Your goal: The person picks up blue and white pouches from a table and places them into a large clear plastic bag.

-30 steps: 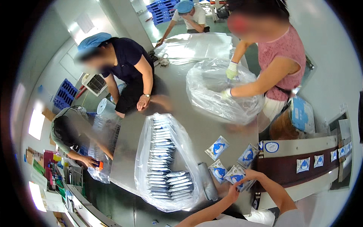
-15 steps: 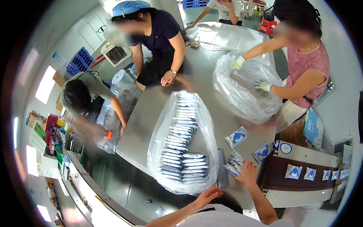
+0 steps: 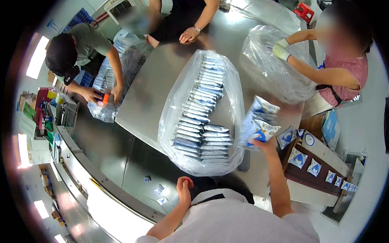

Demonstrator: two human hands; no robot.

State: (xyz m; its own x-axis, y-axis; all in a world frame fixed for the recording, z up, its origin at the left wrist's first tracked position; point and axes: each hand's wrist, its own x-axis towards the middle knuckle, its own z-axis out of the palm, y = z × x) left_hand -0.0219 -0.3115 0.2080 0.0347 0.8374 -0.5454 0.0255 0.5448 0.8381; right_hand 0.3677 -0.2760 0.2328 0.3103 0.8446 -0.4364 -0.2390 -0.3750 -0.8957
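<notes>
My right hand grips a stack of white and blue pillow packets just right of the clear plastic bag. Its thumb shows against the lower packet's blue figure; the other fingers are hidden behind. Inside the bag, packets stand in a long row, with a shorter row alongside at the near right. My left hand is in front of my body, below the bag's near end, with fingers curled in and nothing visible in them.
A loose packet lies near the conveyor, which carries several more. Across the metal table, a gloved co-worker handles another clear bag. At left, a co-worker holds an orange-ended tool by a filled bag. Packets lie on the floor.
My right hand has lifted the packets off the table toward the bag's right side. My left hand has drawn back left, its fingers curling. The view has shifted.
</notes>
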